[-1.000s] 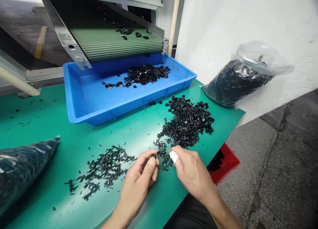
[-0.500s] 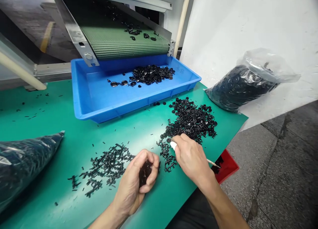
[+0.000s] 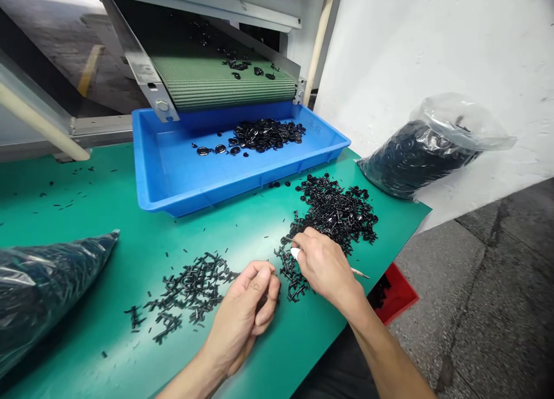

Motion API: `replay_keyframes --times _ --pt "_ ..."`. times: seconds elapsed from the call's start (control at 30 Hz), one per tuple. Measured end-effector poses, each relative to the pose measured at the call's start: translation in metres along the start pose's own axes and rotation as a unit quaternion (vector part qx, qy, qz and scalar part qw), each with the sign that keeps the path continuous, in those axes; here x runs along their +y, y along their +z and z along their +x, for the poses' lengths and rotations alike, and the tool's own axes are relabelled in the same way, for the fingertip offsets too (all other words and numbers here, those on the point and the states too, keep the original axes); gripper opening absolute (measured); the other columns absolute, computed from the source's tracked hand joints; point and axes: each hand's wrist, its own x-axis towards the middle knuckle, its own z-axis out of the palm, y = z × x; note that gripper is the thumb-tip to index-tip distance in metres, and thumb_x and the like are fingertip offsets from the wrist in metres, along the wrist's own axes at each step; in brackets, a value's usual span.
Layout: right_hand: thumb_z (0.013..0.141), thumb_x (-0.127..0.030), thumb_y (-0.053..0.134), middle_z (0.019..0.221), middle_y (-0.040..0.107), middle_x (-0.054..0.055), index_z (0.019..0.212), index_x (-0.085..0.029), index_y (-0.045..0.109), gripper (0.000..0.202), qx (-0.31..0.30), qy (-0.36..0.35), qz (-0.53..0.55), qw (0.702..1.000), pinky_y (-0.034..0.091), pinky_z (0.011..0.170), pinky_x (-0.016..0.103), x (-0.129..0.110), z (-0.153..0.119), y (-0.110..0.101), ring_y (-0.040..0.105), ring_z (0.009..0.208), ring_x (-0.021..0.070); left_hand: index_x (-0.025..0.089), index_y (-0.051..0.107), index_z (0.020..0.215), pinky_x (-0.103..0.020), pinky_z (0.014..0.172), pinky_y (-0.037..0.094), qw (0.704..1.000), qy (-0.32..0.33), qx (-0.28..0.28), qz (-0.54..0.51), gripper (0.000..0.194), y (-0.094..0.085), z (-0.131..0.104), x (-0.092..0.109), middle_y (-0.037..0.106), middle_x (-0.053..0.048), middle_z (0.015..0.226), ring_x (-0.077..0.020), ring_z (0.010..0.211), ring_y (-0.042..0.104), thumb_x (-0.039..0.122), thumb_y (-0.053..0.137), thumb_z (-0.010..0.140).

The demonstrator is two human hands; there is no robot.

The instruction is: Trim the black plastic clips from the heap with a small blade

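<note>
My left hand point(image 3: 246, 315) is curled closed over the green table, its thumb pressed to the fingers around small dark parts, mostly hidden. Beside it, my right hand point(image 3: 324, 266) pinches a thin pointed tool point(image 3: 360, 273), whose metal tip shows by the fingertips and whose pale end sticks out behind the hand. A white covering is on one of its fingers. The tool's tip is at the near edge of a heap of black round parts point(image 3: 337, 209). Small black branched pieces point(image 3: 294, 278) lie between the hands. More branched pieces point(image 3: 194, 286) are scattered left of my left hand.
A blue tray point(image 3: 242, 185) holding black parts stands beneath a green conveyor belt point(image 3: 229, 93). Filled plastic bags lie at the left point(image 3: 47, 289) and back right point(image 3: 424, 151). A red bin point(image 3: 400, 298) is below the table's right edge.
My left thumb and fingers have closed further together, covering the dark parts in the palm. My right hand has shifted slightly left. The view has shifted a little.
</note>
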Motion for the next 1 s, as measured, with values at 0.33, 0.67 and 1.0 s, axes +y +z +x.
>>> replay_keyframes --times 0.33,0.67,1.0 --pt "0.082 0.001 0.044 0.087 0.062 -0.003 0.085 -0.021 0.06 0.027 0.008 -0.085 0.308 0.948 0.041 0.071 0.023 -0.013 -0.032 -0.001 0.057 0.079 0.0111 0.019 0.058 0.084 -0.014 0.035 0.015 0.999 0.011 -0.03 0.021 0.033 -0.003 0.003 -0.005 0.047 0.009 0.053 -0.0029 0.039 0.023 0.048 0.072 0.08" --pt "0.086 -0.001 0.033 0.105 0.063 0.007 0.123 -0.018 0.054 0.046 0.06 -0.061 0.206 0.975 0.049 0.077 0.032 -0.007 -0.053 0.006 0.062 0.091 0.0191 0.018 0.069 0.105 -0.015 0.038 0.022 0.999 0.038 -0.014 0.02 0.027 -0.005 0.002 -0.009 0.064 -0.001 0.078 -0.0027 0.046 0.037 0.034 0.073 0.083" --pt "0.098 -0.012 0.031 0.075 0.06 0.003 0.086 -0.02 0.056 0.028 0.155 -0.05 0.103 0.981 0.039 0.061 0.032 -0.023 -0.071 0.025 0.058 0.068 0.0203 0.02 0.074 0.098 -0.017 0.04 0.022 0.997 0.061 0.019 0.047 0.022 -0.004 0.0 -0.012 0.07 -0.006 0.096 -0.0008 0.044 0.036 0.033 0.076 0.08"
